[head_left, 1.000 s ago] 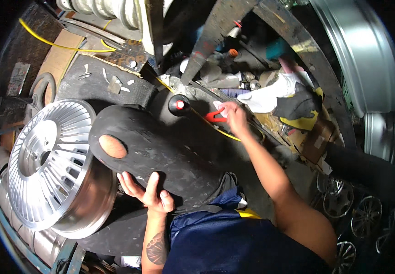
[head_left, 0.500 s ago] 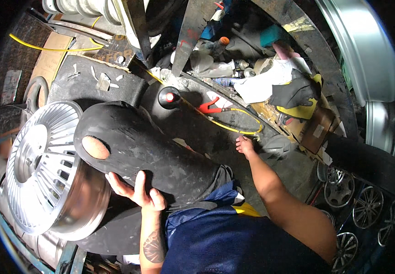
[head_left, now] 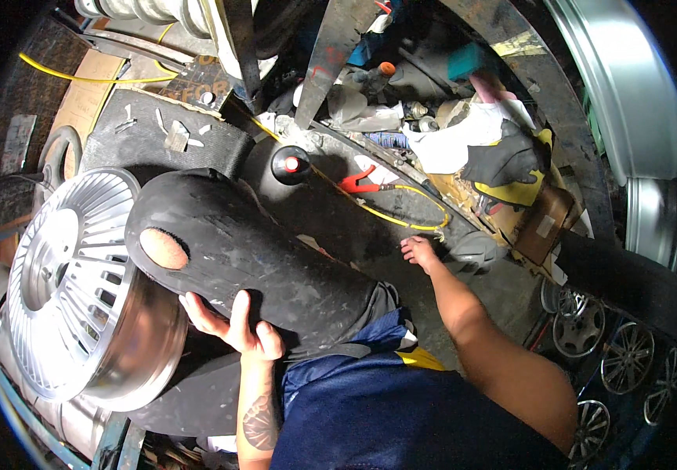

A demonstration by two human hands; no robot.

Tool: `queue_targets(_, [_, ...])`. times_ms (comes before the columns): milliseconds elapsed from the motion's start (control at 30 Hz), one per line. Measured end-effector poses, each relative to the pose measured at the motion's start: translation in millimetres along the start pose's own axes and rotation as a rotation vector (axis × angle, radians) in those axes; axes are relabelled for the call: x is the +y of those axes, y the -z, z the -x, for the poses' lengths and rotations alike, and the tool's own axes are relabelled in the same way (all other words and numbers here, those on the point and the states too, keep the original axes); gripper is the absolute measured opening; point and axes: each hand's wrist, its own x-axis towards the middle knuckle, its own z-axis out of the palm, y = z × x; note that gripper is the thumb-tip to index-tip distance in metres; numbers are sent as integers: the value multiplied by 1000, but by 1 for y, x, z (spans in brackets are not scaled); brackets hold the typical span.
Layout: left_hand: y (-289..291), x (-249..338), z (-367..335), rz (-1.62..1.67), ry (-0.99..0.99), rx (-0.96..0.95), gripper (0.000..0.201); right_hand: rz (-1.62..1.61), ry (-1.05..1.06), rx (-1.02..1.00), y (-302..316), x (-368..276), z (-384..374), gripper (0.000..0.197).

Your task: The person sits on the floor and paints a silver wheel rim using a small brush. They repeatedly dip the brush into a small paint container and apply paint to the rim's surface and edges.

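Observation:
My left hand [head_left: 235, 325] rests against the black trouser leg [head_left: 252, 258], its fingers spread and holding nothing. A torn hole at the knee shows skin. Left of that leg stands a silver multi-spoke wheel rim [head_left: 72, 282], tilted, its polished barrel close to my left hand. My right hand [head_left: 418, 252] hangs low over the floor with loosely bent fingers and nothing visible in it. Just beyond it loops a yellow air hose [head_left: 409, 225] joined to a red-handled air gun [head_left: 360, 182]. Near that stands a black bottle with a red cap [head_left: 291, 164].
A black padded block [head_left: 158, 137] with scraps on it stands beyond the wheel. Boxes, a white cloth [head_left: 448, 145] and black-and-yellow gloves [head_left: 503, 164] are heaped at the far right. Several rims [head_left: 628, 356] hang at right. A steel leg [head_left: 327, 66] rises at the back.
The view has shifted very slightly. My left hand stays on the trouser leg, and my right hand hangs in nearly the same place with its fingers slightly moved.

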Motion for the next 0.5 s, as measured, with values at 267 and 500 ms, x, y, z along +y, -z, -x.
queue_targets(267, [-1, 0, 0, -8, 7, -7, 47, 89, 53, 8, -5, -1, -8, 22])
queue_targets(500, [0, 0, 0, -6, 5, 5, 47, 161, 17, -16, -14, -8, -1, 25])
